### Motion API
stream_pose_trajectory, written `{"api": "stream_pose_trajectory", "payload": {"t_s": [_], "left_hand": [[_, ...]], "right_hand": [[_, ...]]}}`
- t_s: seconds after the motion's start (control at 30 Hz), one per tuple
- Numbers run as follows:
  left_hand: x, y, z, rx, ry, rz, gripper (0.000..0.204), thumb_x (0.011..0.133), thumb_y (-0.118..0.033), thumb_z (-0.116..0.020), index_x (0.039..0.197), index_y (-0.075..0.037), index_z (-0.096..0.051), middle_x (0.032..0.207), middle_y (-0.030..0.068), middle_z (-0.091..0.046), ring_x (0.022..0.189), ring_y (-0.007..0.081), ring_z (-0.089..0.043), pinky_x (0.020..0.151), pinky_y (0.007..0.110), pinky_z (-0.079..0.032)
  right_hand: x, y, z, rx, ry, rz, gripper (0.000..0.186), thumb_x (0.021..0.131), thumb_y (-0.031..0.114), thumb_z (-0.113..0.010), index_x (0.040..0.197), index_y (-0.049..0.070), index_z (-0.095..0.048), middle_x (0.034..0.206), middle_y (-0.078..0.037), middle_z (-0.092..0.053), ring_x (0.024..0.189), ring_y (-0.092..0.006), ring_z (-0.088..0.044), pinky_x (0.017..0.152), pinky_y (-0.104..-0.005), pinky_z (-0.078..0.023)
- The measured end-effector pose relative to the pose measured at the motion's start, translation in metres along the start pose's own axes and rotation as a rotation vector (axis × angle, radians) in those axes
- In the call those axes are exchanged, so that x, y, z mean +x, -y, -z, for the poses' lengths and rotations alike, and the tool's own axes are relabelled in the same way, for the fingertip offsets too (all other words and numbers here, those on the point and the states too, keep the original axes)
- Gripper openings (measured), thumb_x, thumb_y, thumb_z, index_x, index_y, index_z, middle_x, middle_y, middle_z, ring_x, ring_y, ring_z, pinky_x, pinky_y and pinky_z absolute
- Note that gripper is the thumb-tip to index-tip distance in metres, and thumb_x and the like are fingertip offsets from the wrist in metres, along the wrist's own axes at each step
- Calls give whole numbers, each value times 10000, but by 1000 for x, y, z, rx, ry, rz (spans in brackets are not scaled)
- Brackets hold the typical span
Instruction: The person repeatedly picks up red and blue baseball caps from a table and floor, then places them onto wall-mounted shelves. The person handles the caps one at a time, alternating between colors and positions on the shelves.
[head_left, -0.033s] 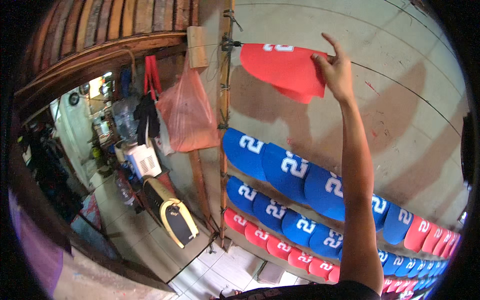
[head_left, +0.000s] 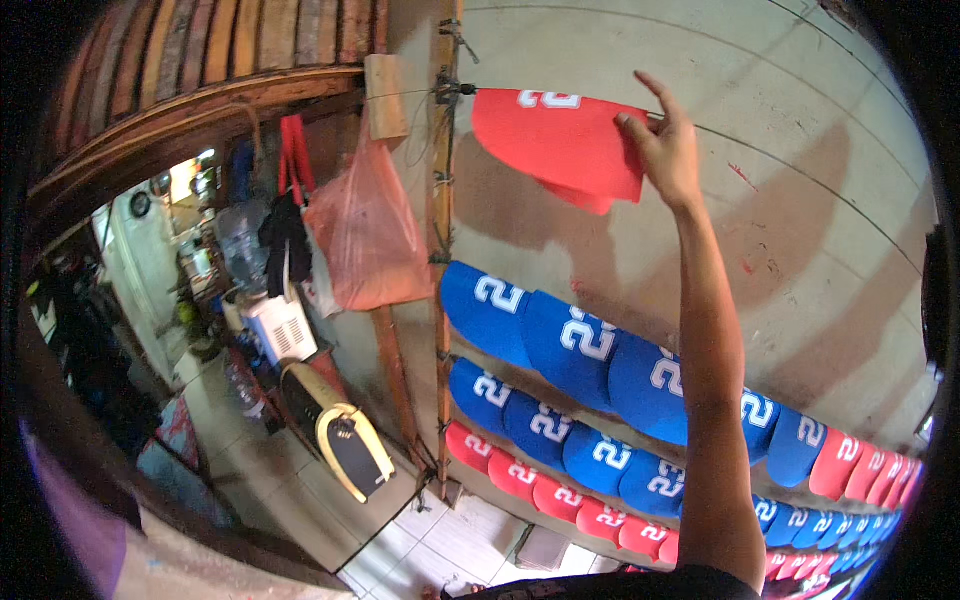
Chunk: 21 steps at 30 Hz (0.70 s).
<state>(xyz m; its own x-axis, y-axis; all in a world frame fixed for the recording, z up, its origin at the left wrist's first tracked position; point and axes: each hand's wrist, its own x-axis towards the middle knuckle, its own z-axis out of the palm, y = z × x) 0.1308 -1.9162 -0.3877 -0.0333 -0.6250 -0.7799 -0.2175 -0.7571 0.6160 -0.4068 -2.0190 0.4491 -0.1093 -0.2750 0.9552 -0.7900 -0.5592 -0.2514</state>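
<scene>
My right hand [head_left: 668, 150] reaches high on the wall, its thumb pressed to the upper right corner of a red cloth-like panel [head_left: 560, 145] with white printed digits. The index finger points up, clear of the panel; the other fingertips are hidden. The panel hangs along a thin wire [head_left: 790, 160] tied at the left to a wooden post [head_left: 445, 200], and its lower edge hangs free. Below hang rows of overlapping blue panels [head_left: 570, 345] and smaller red panels [head_left: 510, 470] with similar white digits; my forearm covers some. My left hand is out of view.
Left of the post hangs a pink plastic bag [head_left: 370, 240] beside a wood block [head_left: 386, 98]. A motorcycle seat [head_left: 350, 445] juts from a cluttered passage. White floor tiles [head_left: 465, 540] lie below, and wooden slats [head_left: 220, 40] run overhead.
The view has shifted slightly, so the post, bag and red panel appear a little further left. My right hand keeps its hold on the panel's corner.
</scene>
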Motion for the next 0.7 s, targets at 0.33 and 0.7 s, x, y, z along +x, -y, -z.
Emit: {"api": "stream_pose_trajectory", "payload": {"t_s": [0.33, 0.7], "left_hand": [[111, -166, 91, 662, 155, -647, 289, 925, -314, -546, 749, -85, -567, 631, 21, -574, 494, 185, -545, 524, 432, -536], [236, -234, -47, 775, 386, -276, 270, 815, -216, -531, 660, -5, -592, 604, 119, -627, 443, 214, -582, 376, 340, -453]], "right_hand": [[-12, -29, -21, -85, 76, -84, 661, 858, 28, -646, 1447, 63, -349, 951, -166, -711, 878, -169, -677, 761, -307, -535], [-235, 21, 78, -617, -126, -311, 601, 824, 131, -659, 1369, 58, -416, 833, -137, -690, 700, -247, -679, 647, -368, -535]]}}
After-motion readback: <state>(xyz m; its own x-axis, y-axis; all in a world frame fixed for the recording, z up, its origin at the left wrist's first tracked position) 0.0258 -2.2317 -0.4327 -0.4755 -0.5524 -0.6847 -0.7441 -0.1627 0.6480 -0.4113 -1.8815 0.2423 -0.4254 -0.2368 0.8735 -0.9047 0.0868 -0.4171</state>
